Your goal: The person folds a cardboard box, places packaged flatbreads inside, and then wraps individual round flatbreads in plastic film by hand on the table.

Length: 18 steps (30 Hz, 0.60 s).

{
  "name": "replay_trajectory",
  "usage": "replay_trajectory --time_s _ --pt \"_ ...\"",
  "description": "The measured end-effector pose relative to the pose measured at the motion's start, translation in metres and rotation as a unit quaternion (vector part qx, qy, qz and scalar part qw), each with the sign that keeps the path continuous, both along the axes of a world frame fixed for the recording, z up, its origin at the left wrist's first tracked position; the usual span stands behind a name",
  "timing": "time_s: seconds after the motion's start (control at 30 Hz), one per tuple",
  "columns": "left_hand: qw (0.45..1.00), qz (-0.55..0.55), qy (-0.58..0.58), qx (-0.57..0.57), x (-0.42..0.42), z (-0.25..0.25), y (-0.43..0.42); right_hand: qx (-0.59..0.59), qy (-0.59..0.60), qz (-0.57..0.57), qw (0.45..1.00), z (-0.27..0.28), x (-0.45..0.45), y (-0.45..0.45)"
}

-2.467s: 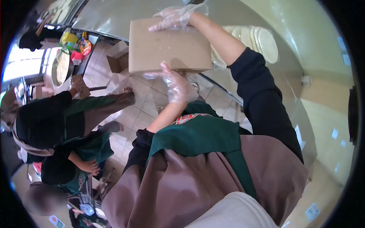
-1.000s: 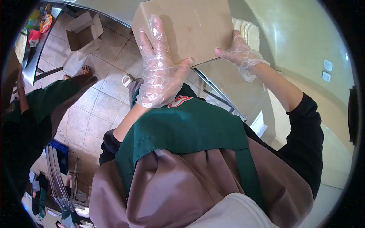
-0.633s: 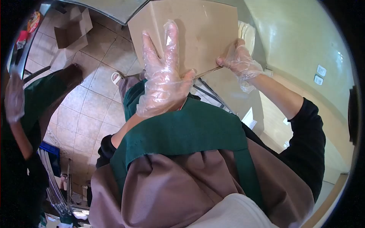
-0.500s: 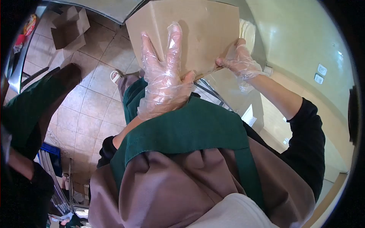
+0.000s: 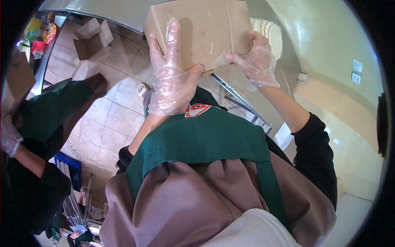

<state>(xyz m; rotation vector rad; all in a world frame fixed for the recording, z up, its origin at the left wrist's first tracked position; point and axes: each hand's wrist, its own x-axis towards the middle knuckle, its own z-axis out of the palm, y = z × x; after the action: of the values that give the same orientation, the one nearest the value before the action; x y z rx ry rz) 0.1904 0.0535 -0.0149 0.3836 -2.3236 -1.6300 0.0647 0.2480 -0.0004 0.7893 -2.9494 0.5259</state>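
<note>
A brown cardboard box (image 5: 205,33) lies in front of me at the edge of the metal worktop. My left hand (image 5: 170,80), in a clear plastic glove, rests on its left part with fingers stretched and spread over the cardboard. The left thumb touches the near edge. My right hand (image 5: 259,61), gloved too, grips the near right corner, thumb on the edge and fingers curled along the right side. Beside the right thumb is a clear film-like piece (image 5: 222,61); whether it is tape or glove plastic I cannot tell. The box's underside is hidden.
White, flat stacked pieces (image 5: 269,37) lie right of the box on the metal worktop (image 5: 284,70). An open carton (image 5: 92,39) stands on the tiled floor. At left, a co-worker's gloved hand (image 5: 9,136) is near another cardboard piece (image 5: 18,78). A blue crate (image 5: 68,164) sits lower left.
My right hand has shifted left along with the box's right corner, and more of the white pieces shows. The view has moved slightly. A co-worker's gloved hand and cardboard now show at left.
</note>
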Motion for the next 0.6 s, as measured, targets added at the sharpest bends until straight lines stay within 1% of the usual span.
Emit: replay_trajectory --time_s 0.07,0.1,0.17,0.2,0.27,0.33,0.4,0.47,0.5,0.57,0.6 --pt "1.000 -0.002 0.008 -0.008 0.000 0.000 0.004 0.089 -0.007 -0.008 0.996 0.014 0.002 -0.002" --pt "1.000 -0.002 0.006 -0.018 0.002 0.001 0.006 0.081 -0.005 -0.012 0.997 0.014 0.005 0.003" --pt "0.999 -0.004 0.007 -0.037 0.003 0.002 0.007 0.089 0.003 0.051 0.995 0.014 0.009 0.009" --pt "0.999 -0.008 0.012 -0.032 0.003 0.002 0.006 0.082 0.006 0.046 0.996 0.013 0.013 0.008" --pt "0.999 -0.014 0.021 -0.033 0.003 0.003 0.005 0.015 -0.149 0.013 0.989 0.011 0.021 -0.001" --pt "0.998 -0.021 0.003 -0.066 0.005 0.001 0.005 0.016 -0.153 -0.011 0.988 0.023 0.031 -0.014" --pt "0.996 -0.028 0.011 -0.080 0.005 0.002 0.004 0.018 -0.154 -0.038 0.987 0.028 0.038 -0.025" --pt "0.995 -0.036 0.020 -0.092 0.007 0.000 0.004 -0.032 -0.271 -0.138 0.952 0.026 0.042 -0.032" --pt "0.996 -0.028 0.020 -0.088 0.007 -0.003 0.003 -0.038 -0.266 -0.139 0.953 0.022 0.041 -0.032" --pt "0.996 -0.021 0.025 -0.086 0.008 -0.004 0.004 -0.158 -0.335 -0.135 0.919 0.012 0.036 -0.030" --pt "0.997 -0.005 0.017 -0.072 0.009 -0.003 0.006 -0.161 -0.332 -0.134 0.920 0.013 0.032 -0.030"
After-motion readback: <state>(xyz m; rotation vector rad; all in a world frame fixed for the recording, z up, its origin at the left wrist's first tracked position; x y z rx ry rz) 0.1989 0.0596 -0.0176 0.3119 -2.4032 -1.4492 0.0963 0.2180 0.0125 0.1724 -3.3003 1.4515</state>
